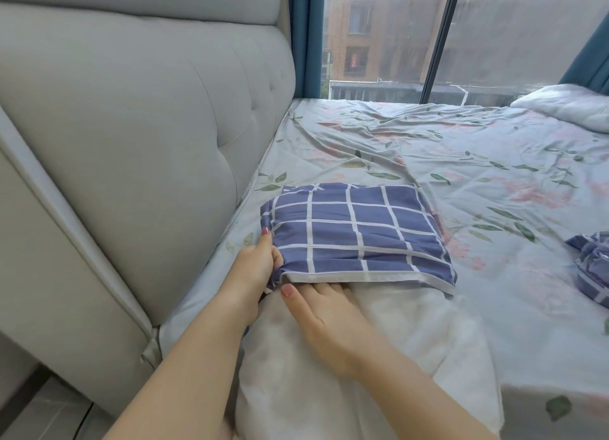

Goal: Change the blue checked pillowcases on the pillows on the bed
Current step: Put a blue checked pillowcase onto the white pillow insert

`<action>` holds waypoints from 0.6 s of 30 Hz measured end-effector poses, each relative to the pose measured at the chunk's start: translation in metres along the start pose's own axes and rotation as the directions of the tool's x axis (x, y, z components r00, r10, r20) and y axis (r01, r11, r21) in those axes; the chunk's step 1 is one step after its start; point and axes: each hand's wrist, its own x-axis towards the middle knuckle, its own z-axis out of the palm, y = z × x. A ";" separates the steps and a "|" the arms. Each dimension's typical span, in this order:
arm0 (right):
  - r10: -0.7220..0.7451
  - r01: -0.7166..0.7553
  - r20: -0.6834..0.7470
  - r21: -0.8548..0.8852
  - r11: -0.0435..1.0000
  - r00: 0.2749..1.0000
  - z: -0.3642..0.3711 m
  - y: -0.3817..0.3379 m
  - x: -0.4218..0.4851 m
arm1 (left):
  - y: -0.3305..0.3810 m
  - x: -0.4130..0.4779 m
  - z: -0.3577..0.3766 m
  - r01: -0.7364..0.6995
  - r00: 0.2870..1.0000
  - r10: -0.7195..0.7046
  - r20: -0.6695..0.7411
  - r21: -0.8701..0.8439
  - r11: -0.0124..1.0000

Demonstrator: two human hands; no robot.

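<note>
A white pillow (379,350) lies on the near side of the bed, its far end inside a blue checked pillowcase (356,232). My left hand (255,265) grips the bunched left edge of the pillowcase's opening. My right hand (324,317) lies flat on the pillow, and its fingertips reach under the pillowcase hem and are hidden there. A second blue checked pillowcase (593,265) lies crumpled at the right edge of the view.
The bed carries a pale floral sheet (428,149). A grey padded headboard (138,116) stands close on the left. A folded pale quilt (566,105) sits at the far right. Behind the bed is a large window with blue curtains (308,37).
</note>
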 end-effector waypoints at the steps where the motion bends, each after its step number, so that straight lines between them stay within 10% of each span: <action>1: 0.001 0.000 -0.032 0.022 1.000 0.999 0.001 0.000 0.000 | 0.000 0.000 0.000 -0.008 1.000 0.009 -0.010 0.020 1.000; 18: 0.122 -0.101 -0.088 0.216 0.971 0.989 -0.001 0.010 -0.005 | 0.001 -0.036 -0.004 -0.094 0.996 0.085 0.040 0.454 0.886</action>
